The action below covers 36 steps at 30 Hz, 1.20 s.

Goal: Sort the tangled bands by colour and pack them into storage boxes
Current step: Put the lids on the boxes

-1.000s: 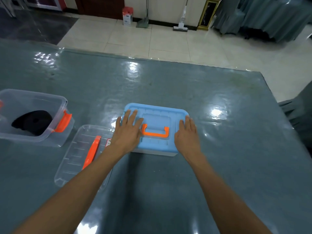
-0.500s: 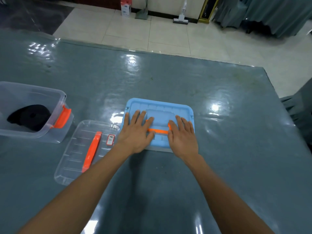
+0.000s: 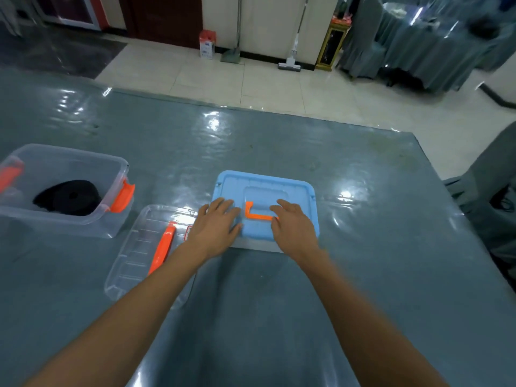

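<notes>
A storage box with a blue lid (image 3: 279,185) and an orange handle (image 3: 255,215) sits shut in the middle of the table. My left hand (image 3: 215,224) lies flat on the lid's left edge. My right hand (image 3: 293,224) rests on the lid's right part, fingers loosely bent over the right end of the handle. At the left stands a clear open box (image 3: 69,163) with orange latches; a pile of black bands (image 3: 68,198) lies inside it. Its clear lid (image 3: 134,261) with an orange handle lies flat between the two boxes.
The grey table (image 3: 363,275) is covered with glossy clear plastic. Its far edge meets a tiled floor. A grey covered chair (image 3: 491,202) stands at the right edge. More covered chairs, a mop and a small red-and-white box stand at the far wall.
Both hands have stayed on the blue lid. They closed in over the orange handle, then spread a little, so that the handle's left part shows again. The view has tilted up.
</notes>
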{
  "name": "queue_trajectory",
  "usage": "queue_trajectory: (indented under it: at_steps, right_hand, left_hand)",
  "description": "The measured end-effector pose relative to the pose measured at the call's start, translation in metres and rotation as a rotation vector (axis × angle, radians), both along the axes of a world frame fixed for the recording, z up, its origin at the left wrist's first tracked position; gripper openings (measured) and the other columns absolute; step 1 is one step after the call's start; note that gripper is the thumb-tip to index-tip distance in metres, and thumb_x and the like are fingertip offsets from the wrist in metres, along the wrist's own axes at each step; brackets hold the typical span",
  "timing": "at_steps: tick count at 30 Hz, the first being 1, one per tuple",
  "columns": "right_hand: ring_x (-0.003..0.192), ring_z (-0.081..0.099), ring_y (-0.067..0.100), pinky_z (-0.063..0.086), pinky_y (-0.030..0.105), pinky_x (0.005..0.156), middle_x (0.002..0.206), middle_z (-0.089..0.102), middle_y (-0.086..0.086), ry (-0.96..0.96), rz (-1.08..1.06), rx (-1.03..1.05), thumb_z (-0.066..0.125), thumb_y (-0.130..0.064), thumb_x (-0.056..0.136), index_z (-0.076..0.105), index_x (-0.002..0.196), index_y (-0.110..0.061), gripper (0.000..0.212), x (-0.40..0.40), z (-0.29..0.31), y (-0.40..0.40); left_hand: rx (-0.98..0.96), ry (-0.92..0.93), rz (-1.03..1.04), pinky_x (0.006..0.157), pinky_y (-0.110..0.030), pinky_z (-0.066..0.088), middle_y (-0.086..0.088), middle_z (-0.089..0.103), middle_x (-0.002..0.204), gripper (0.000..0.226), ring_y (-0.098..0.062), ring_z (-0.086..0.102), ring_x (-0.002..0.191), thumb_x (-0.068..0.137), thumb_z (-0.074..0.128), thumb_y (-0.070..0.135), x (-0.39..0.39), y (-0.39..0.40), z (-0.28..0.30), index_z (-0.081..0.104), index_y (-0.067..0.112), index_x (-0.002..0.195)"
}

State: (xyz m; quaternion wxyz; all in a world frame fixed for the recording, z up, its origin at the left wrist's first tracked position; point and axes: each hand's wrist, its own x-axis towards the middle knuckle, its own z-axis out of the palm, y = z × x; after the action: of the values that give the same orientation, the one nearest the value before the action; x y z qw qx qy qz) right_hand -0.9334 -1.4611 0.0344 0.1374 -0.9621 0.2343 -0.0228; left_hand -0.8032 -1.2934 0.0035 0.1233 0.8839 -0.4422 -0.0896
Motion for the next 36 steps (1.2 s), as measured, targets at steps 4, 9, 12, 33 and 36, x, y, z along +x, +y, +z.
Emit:
queue_trajectory:
  at_steps: [4,9,12,33,36]
  right_hand:
    - [0.121,0.054,0.027,0.049,0.042,0.096,0.132,0.061,0.001,-0.171,0.064,0.099,0.053,-0.014,0.096,0.064,0.126,-0.016,0.032,-0.012,0.001,0.047]
    - [0.101,0.064,0.033,0.055,0.044,0.083,0.112,0.069,0.007,-0.244,0.219,0.188,0.053,-0.013,0.088,0.069,0.11,-0.011,0.027,-0.029,-0.017,0.103]
    - [0.12,0.056,0.024,0.05,0.041,0.097,0.13,0.063,0.001,-0.13,0.204,0.288,0.049,-0.016,0.096,0.064,0.125,-0.016,0.033,-0.04,-0.031,0.133]
    - [0.093,0.055,0.013,0.041,0.021,0.082,0.108,0.064,-0.003,0.157,-0.267,0.613,0.057,-0.011,0.092,0.062,0.117,-0.015,0.026,0.043,-0.112,0.241]
    - [0.092,0.059,0.014,0.042,0.023,0.081,0.107,0.067,0.0,0.074,-0.407,0.641,0.057,-0.006,0.09,0.064,0.114,-0.013,0.026,0.052,-0.113,0.253]
  left_hand:
    - [-0.05,-0.001,0.081,0.113,-0.046,0.034,-0.003,0.044,0.155,0.048,-0.028,0.036,0.145,0.096,0.057,0.037,-0.023,0.05,-0.002,0.053,0.021,0.142]
    - [-0.051,0.052,0.196,0.106,-0.054,0.045,-0.008,0.061,0.138,0.053,-0.033,0.054,0.13,0.086,0.044,0.042,-0.059,0.121,-0.011,0.064,0.018,0.129]
    - [-0.017,0.166,0.343,0.101,-0.047,0.048,-0.004,0.063,0.134,0.04,-0.03,0.055,0.125,0.092,0.057,0.032,-0.078,0.161,-0.007,0.065,0.019,0.129]
    - [-0.247,0.757,0.645,0.109,-0.043,0.046,-0.002,0.067,0.132,0.054,-0.022,0.062,0.121,0.084,0.066,0.035,0.062,0.284,-0.109,0.061,0.016,0.135]
    - [-0.271,0.799,0.582,0.109,-0.041,0.046,0.002,0.065,0.131,0.048,-0.02,0.062,0.12,0.089,0.066,0.028,0.073,0.279,-0.112,0.062,0.014,0.135]
